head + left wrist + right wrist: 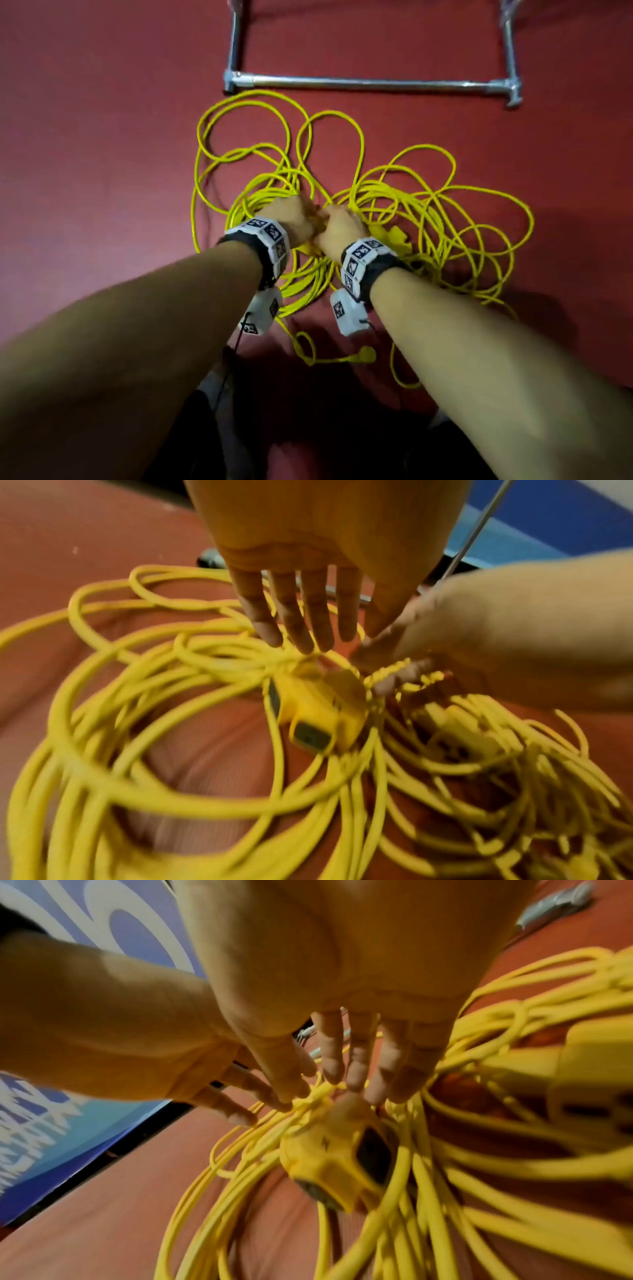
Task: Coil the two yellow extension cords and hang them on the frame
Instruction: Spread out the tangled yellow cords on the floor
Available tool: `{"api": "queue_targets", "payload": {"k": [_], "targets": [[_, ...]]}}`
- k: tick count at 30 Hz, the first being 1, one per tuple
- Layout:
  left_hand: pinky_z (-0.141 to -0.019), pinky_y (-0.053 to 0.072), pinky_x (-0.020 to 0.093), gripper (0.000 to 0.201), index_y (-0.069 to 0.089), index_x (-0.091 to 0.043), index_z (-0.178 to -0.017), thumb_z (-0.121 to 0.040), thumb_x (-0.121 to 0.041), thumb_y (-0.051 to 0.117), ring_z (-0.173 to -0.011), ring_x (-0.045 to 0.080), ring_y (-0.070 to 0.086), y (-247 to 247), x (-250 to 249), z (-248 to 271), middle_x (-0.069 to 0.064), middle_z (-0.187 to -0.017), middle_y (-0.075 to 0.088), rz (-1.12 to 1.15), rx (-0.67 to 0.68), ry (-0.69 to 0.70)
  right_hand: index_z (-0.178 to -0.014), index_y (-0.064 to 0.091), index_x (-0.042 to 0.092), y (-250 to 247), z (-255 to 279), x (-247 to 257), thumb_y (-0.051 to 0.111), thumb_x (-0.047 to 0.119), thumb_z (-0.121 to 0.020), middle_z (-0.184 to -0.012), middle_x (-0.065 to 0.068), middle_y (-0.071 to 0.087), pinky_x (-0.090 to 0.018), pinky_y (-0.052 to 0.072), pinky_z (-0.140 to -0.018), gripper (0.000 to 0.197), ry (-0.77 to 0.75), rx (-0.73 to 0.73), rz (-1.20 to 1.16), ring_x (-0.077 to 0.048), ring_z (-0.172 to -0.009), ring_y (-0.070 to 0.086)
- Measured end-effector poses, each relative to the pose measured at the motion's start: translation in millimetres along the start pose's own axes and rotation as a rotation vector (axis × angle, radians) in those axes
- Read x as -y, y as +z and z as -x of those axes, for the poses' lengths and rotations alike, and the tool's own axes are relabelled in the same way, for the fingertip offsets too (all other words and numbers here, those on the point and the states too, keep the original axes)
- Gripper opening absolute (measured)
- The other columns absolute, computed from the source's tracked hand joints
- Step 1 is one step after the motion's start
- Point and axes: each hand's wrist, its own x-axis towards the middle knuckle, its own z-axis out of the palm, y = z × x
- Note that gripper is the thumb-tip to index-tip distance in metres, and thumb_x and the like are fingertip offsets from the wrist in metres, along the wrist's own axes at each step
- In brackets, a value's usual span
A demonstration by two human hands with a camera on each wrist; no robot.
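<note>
Two yellow cords [342,212] lie tangled at frame centre on the red floor, below the metal frame [370,83]. Left hand [291,219] and right hand [339,228] meet there, fingers extended onto strands, apparently gripping nothing. Cords look light, springy, snag-prone; best held near the socket block [318,710]. Banner lettering unreadable.

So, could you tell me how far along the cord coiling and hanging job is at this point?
Nothing looks finished: both yellow cords lie in loose, overlapping loops on the red floor, and the metal frame has nothing on it. In hand: the left hand and right hand meet at the middle of the pile, fingers at a thin yellow tie beside a socket block. Left: coiling both cords and hanging them.
</note>
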Motion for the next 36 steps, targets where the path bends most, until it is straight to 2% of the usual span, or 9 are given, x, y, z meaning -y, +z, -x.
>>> {"api": "queue_targets", "payload": {"k": [5, 11, 16, 20, 23, 26, 28, 32, 36], "targets": [[-0.095, 0.046, 0.044, 0.036, 0.063, -0.024, -0.121, -0.085, -0.023, 0.059, -0.121, 0.035, 0.049, 52, 32, 8, 0.008, -0.127, 0.053, 0.086, -0.136, -0.013, -0.130, 0.044, 0.020, 36, 2, -10, 0.071, 0.009, -0.074, -0.138, -0.008, 0.039, -0.041, 0.042, -0.094, 0.063, 0.000, -0.086, 0.051, -0.037, -0.123, 0.045], [-0.094, 0.042, 0.045, 0.049, 0.052, -0.016, -0.132, -0.085, -0.021, 0.064, -0.123, 0.036, 0.042, 66, 36, 11, 0.009, -0.137, 0.040, 0.159, -0.280, -0.130, -0.149, 0.025, 0.017, 37, -11, -11, 0.074, 0.014, -0.075, -0.152, -0.009, 0.033, -0.042, 0.033, -0.112, 0.089, 0.005, 0.011, 0.121, -0.038, -0.137, 0.035], [-0.095, 0.043, 0.040, 0.052, 0.050, -0.018, -0.138, -0.087, -0.021, 0.059, -0.124, 0.036, 0.049, 71, 47, 22, 0.011, -0.139, 0.042, 0.289, -0.231, -0.151, -0.136, 0.041, 0.018, 39, -5, -9, 0.081, 0.025, -0.067, -0.138, -0.005, 0.039, -0.043, 0.045, -0.096, 0.080, -0.010, 0.073, 0.263, -0.037, -0.127, 0.043], [-0.103, 0.039, 0.042, 0.054, 0.052, -0.018, -0.137, -0.084, -0.020, 0.058, -0.125, 0.038, 0.048, 67, 42, 31, 0.015, -0.136, 0.053, 0.266, -0.210, -0.171, -0.119, 0.048, 0.013, 48, 17, -7, 0.071, 0.012, -0.071, -0.125, -0.008, 0.047, -0.038, 0.046, -0.077, 0.053, -0.028, 0.006, 0.192, -0.036, -0.111, 0.055], [-0.094, 0.044, 0.040, 0.042, 0.058, -0.019, -0.129, -0.087, -0.024, 0.055, -0.120, 0.037, 0.053, 64, 38, 36, 0.013, -0.125, 0.063, 0.302, -0.214, -0.180, -0.123, 0.051, 0.011, 49, 28, -9, 0.071, 0.011, -0.075, -0.126, -0.011, 0.056, -0.036, 0.048, -0.085, 0.052, 0.017, -0.029, 0.040, -0.035, -0.115, 0.055], [-0.083, 0.047, 0.036, 0.036, 0.062, -0.022, -0.122, -0.086, -0.026, 0.059, -0.108, 0.034, 0.061, 57, 30, 46, 0.010, -0.113, 0.069, 0.355, -0.227, -0.181, -0.124, 0.060, 0.001, 34, 41, -8, 0.077, 0.015, -0.074, -0.126, -0.018, 0.062, -0.043, 0.052, -0.094, 0.055, 0.034, 0.009, -0.033, -0.037, -0.115, 0.059], [-0.083, 0.050, 0.036, 0.037, 0.061, -0.020, -0.120, -0.083, -0.021, 0.059, -0.104, 0.033, 0.064, 47, 20, 59, 0.008, -0.110, 0.070, 0.374, -0.252, -0.173, -0.121, 0.063, -0.002, 21, 54, -7, 0.079, 0.014, -0.073, -0.123, -0.018, 0.064, -0.044, 0.053, -0.093, 0.053, 0.011, -0.010, -0.059, -0.037, -0.113, 0.060], [-0.078, 0.045, 0.035, 0.025, 0.057, -0.015, -0.110, -0.085, -0.018, 0.060, -0.099, 0.034, 0.062, 10, 1, 92, 0.008, -0.106, 0.068, 0.406, -0.418, -0.094, -0.126, 0.063, 0.016, -14, 90, 4, 0.085, 0.011, -0.070, -0.102, -0.003, 0.060, -0.027, 0.044, -0.076, 0.060, -0.070, -0.069, -0.152, -0.024, -0.098, 0.059], [-0.077, 0.043, 0.034, 0.025, 0.062, -0.018, -0.109, -0.084, -0.019, 0.059, -0.101, 0.034, 0.061, -28, -16, 130, 0.011, -0.110, 0.064, 0.388, -0.559, -0.012, -0.122, 0.065, 0.017, -39, 119, 19, 0.088, 0.005, -0.062, -0.094, -0.002, 0.057, -0.023, 0.038, -0.063, 0.066, -0.214, -0.192, -0.195, -0.020, -0.083, 0.053]]}}
